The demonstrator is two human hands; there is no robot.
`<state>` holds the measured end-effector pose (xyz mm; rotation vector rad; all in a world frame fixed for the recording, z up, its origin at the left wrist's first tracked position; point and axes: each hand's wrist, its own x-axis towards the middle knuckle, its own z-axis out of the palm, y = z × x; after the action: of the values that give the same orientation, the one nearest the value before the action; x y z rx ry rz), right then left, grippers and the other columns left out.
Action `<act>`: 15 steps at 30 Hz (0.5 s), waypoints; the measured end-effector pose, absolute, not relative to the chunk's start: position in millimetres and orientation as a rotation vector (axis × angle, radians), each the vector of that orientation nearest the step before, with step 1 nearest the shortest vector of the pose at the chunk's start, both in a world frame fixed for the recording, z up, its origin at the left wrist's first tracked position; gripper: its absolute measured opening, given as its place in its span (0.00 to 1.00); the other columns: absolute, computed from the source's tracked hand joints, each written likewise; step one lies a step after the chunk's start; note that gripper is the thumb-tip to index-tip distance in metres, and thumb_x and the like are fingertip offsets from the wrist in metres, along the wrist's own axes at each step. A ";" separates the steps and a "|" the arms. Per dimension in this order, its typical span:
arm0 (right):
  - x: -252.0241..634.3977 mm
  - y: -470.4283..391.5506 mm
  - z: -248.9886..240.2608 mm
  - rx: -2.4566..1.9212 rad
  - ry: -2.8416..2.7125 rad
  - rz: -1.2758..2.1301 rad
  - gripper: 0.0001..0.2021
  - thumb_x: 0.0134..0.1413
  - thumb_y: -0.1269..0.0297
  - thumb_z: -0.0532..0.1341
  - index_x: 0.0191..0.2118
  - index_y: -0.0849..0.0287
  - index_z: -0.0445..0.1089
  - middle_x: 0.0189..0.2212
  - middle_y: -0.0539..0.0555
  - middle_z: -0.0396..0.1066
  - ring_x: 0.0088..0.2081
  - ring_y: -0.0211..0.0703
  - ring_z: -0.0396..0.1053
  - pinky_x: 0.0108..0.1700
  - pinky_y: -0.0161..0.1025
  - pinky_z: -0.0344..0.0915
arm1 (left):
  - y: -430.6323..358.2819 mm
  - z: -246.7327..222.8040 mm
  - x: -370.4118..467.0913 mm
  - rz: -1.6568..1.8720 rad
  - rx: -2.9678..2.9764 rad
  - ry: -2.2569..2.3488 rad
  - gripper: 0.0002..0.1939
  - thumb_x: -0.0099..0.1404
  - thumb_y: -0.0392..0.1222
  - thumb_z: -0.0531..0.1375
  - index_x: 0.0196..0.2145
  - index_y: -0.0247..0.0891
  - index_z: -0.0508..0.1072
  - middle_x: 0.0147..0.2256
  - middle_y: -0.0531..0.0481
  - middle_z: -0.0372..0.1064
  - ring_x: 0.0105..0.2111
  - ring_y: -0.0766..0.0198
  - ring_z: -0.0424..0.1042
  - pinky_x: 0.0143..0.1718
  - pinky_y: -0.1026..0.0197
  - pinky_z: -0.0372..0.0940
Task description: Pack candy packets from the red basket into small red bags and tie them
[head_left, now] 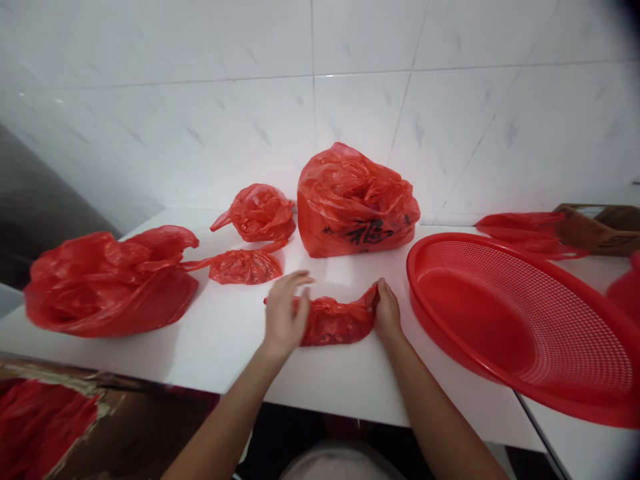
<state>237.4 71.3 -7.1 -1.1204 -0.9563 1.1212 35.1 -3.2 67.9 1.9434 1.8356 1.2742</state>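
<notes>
A small red plastic bag (340, 323) lies on the white table in front of me, with contents I cannot make out. My right hand (387, 308) closes on the twisted end of this bag at its right side. Over the bag's left end is my left hand (286, 313), fingers apart and slightly blurred; whether it touches the plastic I cannot tell. Just behind my left hand sits another small red bag (246, 267), its handle stretched out to the left.
Further back stand a large red bag with black characters (357, 207) and a crumpled red bag (263, 212). A bulky red bag (110, 287) lies at left. A red perforated basket (480, 320) is at right, near a cardboard box (600, 230). White table (220, 353) meets a tiled wall.
</notes>
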 end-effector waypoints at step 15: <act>252.1 73.3 8.4 -0.994 -0.746 1.269 0.17 0.49 0.48 0.62 0.31 0.57 0.61 0.27 0.47 0.66 0.25 0.32 0.63 0.24 0.30 0.56 | -18.2 131.1 -29.0 0.585 2.017 1.716 0.13 0.64 0.50 0.54 0.36 0.41 0.74 0.32 0.53 0.74 0.31 0.62 0.70 0.34 0.62 0.63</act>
<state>252.1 73.3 8.4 -0.9942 -0.7461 1.2689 -29.0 -18.2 131.1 2.0168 1.7156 0.5854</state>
